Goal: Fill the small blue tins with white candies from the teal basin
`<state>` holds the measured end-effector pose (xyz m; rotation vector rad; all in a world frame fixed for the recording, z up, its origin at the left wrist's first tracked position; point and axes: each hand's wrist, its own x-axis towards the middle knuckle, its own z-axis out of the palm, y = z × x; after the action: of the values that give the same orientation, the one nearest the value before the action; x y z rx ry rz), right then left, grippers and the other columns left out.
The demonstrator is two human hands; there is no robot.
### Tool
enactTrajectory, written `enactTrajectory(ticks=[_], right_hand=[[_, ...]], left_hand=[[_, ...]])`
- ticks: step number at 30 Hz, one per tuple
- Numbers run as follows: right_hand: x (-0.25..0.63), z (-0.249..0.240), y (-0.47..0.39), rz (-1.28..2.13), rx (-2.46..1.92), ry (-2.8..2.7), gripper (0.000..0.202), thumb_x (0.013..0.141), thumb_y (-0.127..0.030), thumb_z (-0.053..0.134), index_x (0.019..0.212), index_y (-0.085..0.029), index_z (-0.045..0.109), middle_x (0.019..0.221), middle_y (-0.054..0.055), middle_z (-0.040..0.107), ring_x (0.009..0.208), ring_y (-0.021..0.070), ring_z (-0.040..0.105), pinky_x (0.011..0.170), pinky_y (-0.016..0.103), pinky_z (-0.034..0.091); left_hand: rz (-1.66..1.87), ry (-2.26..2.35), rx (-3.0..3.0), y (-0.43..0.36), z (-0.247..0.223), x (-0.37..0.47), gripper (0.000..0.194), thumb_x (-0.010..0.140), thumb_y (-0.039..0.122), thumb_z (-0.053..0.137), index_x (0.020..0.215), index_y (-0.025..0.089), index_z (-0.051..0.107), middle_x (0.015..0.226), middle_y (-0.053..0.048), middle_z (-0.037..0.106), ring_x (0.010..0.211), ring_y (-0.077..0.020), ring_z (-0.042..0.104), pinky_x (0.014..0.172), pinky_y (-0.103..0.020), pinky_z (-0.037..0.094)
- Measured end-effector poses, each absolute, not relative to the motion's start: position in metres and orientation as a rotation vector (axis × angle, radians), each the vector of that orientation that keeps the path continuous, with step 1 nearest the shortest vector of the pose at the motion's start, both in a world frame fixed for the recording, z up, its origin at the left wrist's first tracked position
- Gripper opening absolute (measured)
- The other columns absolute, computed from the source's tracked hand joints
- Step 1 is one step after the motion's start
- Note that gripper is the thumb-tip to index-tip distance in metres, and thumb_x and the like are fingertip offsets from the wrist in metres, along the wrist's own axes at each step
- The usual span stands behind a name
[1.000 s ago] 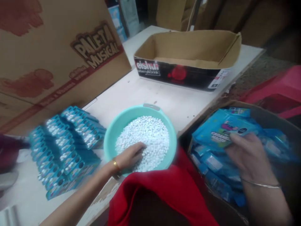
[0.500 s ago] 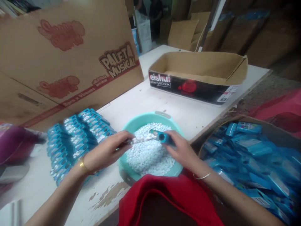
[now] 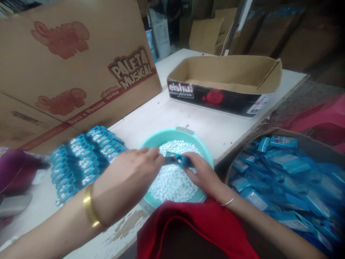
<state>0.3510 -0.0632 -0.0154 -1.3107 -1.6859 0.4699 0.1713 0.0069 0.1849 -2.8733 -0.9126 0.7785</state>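
Observation:
My right hand (image 3: 206, 172) grips a small blue plastic dispenser box (image 3: 179, 160) with a round opening on top, where something white shows. Closed fingers of my left hand (image 3: 134, 172) hold a narrow dark scoop (image 3: 169, 160), its end against the box's near side; most of it is hidden by the hand. Both hands are above a turquoise basin (image 3: 207, 147) of small white candies (image 3: 172, 183). To the left, rows of blue dispenser boxes (image 3: 87, 158) stand on the table with white candies at their tops.
A large brown carton (image 3: 61, 64) rises at the back left. An open shallow box (image 3: 210, 97) sits behind the basin on the white table (image 3: 145, 115). At the right, a carton holds many blue packs (image 3: 288, 180). A purple object (image 3: 16, 171) lies at the left edge.
My left hand has turned over, palm down, and moved right toward the dispenser box. The white candies seen along the scoop before no longer show. The box has shifted slightly left.

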Motion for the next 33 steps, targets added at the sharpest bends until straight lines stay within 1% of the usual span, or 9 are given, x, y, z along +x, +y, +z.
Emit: enactTrajectory(ticks=[3,5,7,11,15,20,23,28,33], right_hand=[[0.358,-0.015,-0.062,0.486,-1.350,-1.656,0.033,0.090,-0.014,0.053,0.122,-0.022,0.051,0.116,0.011,0.064,0.109,0.0270,0.063,0.095,0.045,0.054],[0.363,-0.015,-0.061,0.478,-1.377,-1.620,0.032,0.091,-0.018,0.055,0.122,-0.022,0.052,0.118,0.011,0.064,0.110,0.0275,0.063,0.097,0.045,0.053],[0.367,-0.016,-0.060,0.463,-1.402,-1.560,0.032,0.092,-0.024,0.059,0.123,-0.022,0.052,0.120,0.011,0.064,0.110,0.0270,0.063,0.098,0.044,0.052],[0.370,-0.016,-0.055,0.481,-1.439,-1.448,0.033,0.091,-0.030,0.063,0.121,-0.022,0.053,0.115,0.009,0.065,0.105,0.0250,0.064,0.094,0.039,0.052],[0.371,-0.015,-0.052,0.540,-1.449,-1.361,0.033,0.090,-0.032,0.066,0.118,-0.022,0.054,0.109,0.007,0.065,0.098,0.0236,0.064,0.089,0.037,0.052],[0.372,-0.016,-0.052,0.625,-1.430,-1.308,0.035,0.089,-0.035,0.067,0.119,-0.023,0.053,0.108,0.005,0.064,0.099,0.0226,0.063,0.088,0.036,0.051],[0.373,-0.016,-0.053,0.647,-1.425,-1.303,0.034,0.089,-0.035,0.067,0.118,-0.024,0.053,0.108,0.004,0.063,0.098,0.0223,0.062,0.088,0.037,0.050],[0.373,-0.014,-0.055,0.604,-1.473,-1.388,0.031,0.090,-0.033,0.064,0.118,-0.023,0.053,0.109,0.006,0.064,0.099,0.0238,0.063,0.090,0.039,0.051],[0.367,-0.015,-0.056,0.507,-1.392,-1.613,0.031,0.090,-0.017,0.055,0.121,-0.022,0.052,0.119,0.011,0.063,0.112,0.0268,0.061,0.098,0.044,0.050]], left_hand=[[0.582,-1.029,-2.845,0.030,0.165,0.151,0.025,0.094,0.011,0.041,0.105,0.020,0.061,0.090,-0.005,0.060,0.074,-0.0190,0.058,0.063,-0.031,0.044],[0.511,-1.170,-2.840,0.053,0.131,0.138,0.023,0.097,0.018,0.040,0.109,0.017,0.059,0.095,-0.007,0.060,0.079,-0.0207,0.059,0.064,-0.031,0.045],[0.550,-1.266,-2.881,0.071,0.085,0.132,0.024,0.096,0.015,0.038,0.108,0.013,0.059,0.098,-0.011,0.060,0.082,-0.0232,0.058,0.068,-0.034,0.047],[0.583,-1.121,-3.086,0.074,0.001,0.146,0.028,0.094,0.008,0.036,0.110,0.014,0.058,0.108,-0.012,0.061,0.096,-0.0241,0.056,0.085,-0.038,0.048],[0.539,-0.931,-3.377,0.041,-0.030,0.163,0.022,0.097,0.017,0.041,0.113,0.017,0.056,0.113,-0.010,0.061,0.102,-0.0238,0.057,0.089,-0.036,0.048],[0.461,-0.853,-3.689,0.015,-0.026,0.157,0.022,0.093,0.018,0.047,0.115,0.019,0.051,0.107,-0.007,0.064,0.092,-0.0184,0.060,0.084,-0.031,0.050],[0.418,-0.868,-3.798,0.018,-0.009,0.141,0.023,0.097,0.028,0.046,0.117,0.017,0.050,0.104,-0.008,0.064,0.086,-0.0169,0.060,0.078,-0.029,0.051],[0.131,-1.034,-3.835,0.031,0.051,0.116,0.023,0.099,0.032,0.044,0.115,0.017,0.051,0.107,-0.009,0.061,0.093,-0.0177,0.058,0.085,-0.033,0.049],[0.045,-1.078,-3.626,0.043,0.109,0.118,0.019,0.099,0.028,0.043,0.111,0.018,0.054,0.100,-0.007,0.061,0.086,-0.0160,0.057,0.079,-0.031,0.048]])
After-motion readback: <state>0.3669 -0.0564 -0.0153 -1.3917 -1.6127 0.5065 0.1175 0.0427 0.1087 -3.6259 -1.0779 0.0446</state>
